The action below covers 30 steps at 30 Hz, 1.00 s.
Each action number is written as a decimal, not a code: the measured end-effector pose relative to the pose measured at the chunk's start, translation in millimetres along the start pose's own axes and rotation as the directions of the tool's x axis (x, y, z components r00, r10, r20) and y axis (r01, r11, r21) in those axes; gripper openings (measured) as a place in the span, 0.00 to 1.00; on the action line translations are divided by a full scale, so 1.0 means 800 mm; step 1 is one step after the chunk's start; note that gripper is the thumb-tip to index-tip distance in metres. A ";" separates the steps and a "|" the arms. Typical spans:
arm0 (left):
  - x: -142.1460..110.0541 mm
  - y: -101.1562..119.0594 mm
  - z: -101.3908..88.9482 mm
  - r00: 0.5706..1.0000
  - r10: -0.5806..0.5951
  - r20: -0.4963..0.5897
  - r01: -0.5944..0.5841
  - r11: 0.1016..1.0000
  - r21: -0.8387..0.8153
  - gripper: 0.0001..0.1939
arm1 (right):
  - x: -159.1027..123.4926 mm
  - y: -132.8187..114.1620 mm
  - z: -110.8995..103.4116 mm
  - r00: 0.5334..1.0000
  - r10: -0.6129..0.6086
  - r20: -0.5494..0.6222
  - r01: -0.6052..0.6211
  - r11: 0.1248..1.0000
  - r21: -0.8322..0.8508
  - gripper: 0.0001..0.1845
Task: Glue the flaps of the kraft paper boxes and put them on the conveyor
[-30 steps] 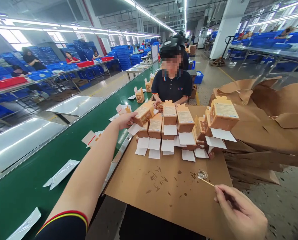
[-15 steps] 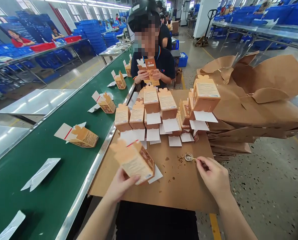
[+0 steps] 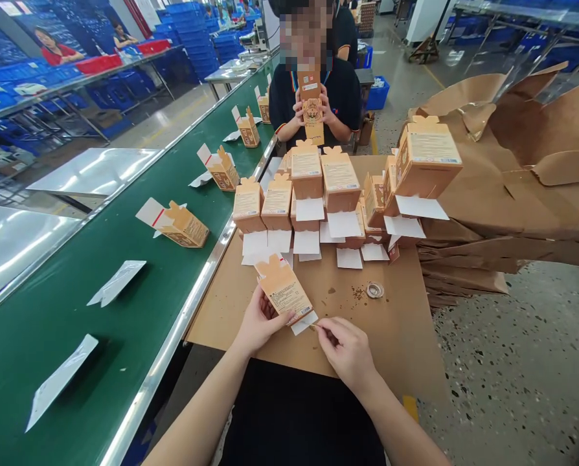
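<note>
My left hand (image 3: 263, 323) grips a tan printed carton (image 3: 285, 291), thumb on its printed face. The carton leans, its scalloped flaps at the upper left and a white flap (image 3: 304, 323) out at the lower end. Pinched in my right hand (image 3: 346, 346) is a thin pale stick (image 3: 313, 327); its tip is at the white flap, and I cannot tell if they touch. A small round dish (image 3: 375, 290) sits on the brown board (image 3: 391, 336), with dark specks (image 3: 358, 294) scattered beside it.
Several cartons (image 3: 340, 178) with white flaps are stacked at the board's far side. On the left runs a green conveyor belt (image 3: 173, 317) carrying cartons and flat white packets (image 3: 62, 382). Opposite, a co-worker (image 3: 340, 97) holds a carton. Brown paper (image 3: 503, 226) is piled at the right.
My right hand has brought the stick from the dish leftward to the carton's lower end. The carton in my left hand is turned, its printed face now more toward me. Belt items have shifted farther away.
</note>
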<state>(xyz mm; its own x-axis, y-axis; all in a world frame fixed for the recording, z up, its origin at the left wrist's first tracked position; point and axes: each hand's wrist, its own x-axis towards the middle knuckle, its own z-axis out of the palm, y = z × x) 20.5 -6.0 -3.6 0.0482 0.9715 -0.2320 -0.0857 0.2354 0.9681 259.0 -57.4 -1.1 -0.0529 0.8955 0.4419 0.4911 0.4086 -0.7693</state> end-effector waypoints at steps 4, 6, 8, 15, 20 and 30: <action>-0.008 -0.004 0.011 0.998 0.055 -0.034 -0.053 0.997 0.049 0.46 | 0.000 0.004 -0.015 1.000 0.011 -0.025 -0.011 1.000 -0.001 0.17; -0.017 -0.009 0.018 0.993 0.095 -0.074 -0.085 0.988 0.130 0.45 | -0.004 0.003 -0.037 0.998 0.022 -0.059 -0.021 1.000 0.002 0.15; -0.027 -0.014 0.023 0.988 0.126 -0.090 -0.101 0.964 0.246 0.39 | -0.011 0.002 -0.063 0.994 0.036 -0.101 -0.037 0.999 -0.002 0.12; -0.041 -0.027 0.034 0.983 0.150 -0.105 -0.095 0.907 0.410 0.26 | -0.025 -0.004 -0.120 0.977 0.057 -0.204 -0.071 0.996 -0.062 0.10; -0.040 -0.024 0.025 0.972 0.158 -0.173 -0.086 0.927 0.364 0.28 | -0.017 -0.016 -0.117 0.979 0.028 -0.203 -0.033 0.999 -0.022 0.11; -0.048 0.049 -0.224 0.554 0.181 -0.813 -0.049 0.981 0.185 0.40 | -0.051 0.001 -0.120 0.920 0.190 -0.343 -0.194 0.981 0.022 0.09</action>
<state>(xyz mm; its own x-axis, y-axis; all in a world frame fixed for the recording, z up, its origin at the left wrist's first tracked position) -163.3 -29.5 26.0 -0.7976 0.6025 -0.0300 0.0978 0.1782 0.9791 345.0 -110.8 24.8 0.3430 0.8408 0.4188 0.4728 0.2307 -0.8504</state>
